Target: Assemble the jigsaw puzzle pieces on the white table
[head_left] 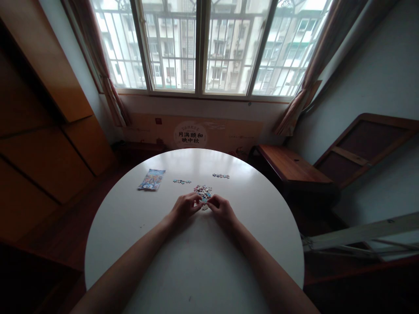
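Observation:
Both of my hands meet at the near edge of a small heap of jigsaw pieces in the middle of a round white table. My left hand has its fingers curled and pinched at the pieces. My right hand is also pinched, fingertips touching the left hand's. Between the fingertips is a small puzzle piece; which hand grips it is too small to tell. A short joined row of pieces lies to the left of the heap, another row to its right.
A colourful picture card or packet lies on the table's far left. Beyond the table are a barred window with curtains, a low wooden bench at right, wooden cabinets at left and a leaning wooden frame.

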Action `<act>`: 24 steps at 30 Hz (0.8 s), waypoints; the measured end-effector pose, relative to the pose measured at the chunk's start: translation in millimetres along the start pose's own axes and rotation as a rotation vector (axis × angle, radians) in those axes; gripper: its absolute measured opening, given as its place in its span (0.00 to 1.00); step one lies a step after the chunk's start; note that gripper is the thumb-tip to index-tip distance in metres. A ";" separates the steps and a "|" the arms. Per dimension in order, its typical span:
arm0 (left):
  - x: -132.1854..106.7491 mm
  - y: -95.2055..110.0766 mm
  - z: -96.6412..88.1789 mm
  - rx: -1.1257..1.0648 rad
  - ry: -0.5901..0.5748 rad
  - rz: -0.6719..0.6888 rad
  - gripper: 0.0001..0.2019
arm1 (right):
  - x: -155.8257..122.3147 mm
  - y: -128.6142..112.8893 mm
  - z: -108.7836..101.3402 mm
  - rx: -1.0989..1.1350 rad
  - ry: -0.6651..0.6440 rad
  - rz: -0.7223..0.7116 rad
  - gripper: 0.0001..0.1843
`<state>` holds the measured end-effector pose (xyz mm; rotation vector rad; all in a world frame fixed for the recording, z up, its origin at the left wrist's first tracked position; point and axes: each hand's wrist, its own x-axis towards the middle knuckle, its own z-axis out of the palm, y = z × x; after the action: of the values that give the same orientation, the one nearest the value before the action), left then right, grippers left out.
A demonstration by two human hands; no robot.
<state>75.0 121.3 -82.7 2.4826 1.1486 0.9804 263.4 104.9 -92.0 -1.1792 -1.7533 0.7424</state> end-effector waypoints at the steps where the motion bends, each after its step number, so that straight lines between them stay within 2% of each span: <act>1: 0.0 0.5 -0.2 0.002 0.003 -0.002 0.06 | 0.0 0.4 0.1 -0.003 -0.003 -0.003 0.08; 24: 0.6 3.6 -2.9 0.064 -0.004 -0.019 0.06 | 0.9 -1.2 -1.3 -0.001 -0.042 -0.004 0.08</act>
<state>75.5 119.2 -78.6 2.5164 1.2185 0.9473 264.0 105.3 -90.1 -1.1683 -1.7907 0.7688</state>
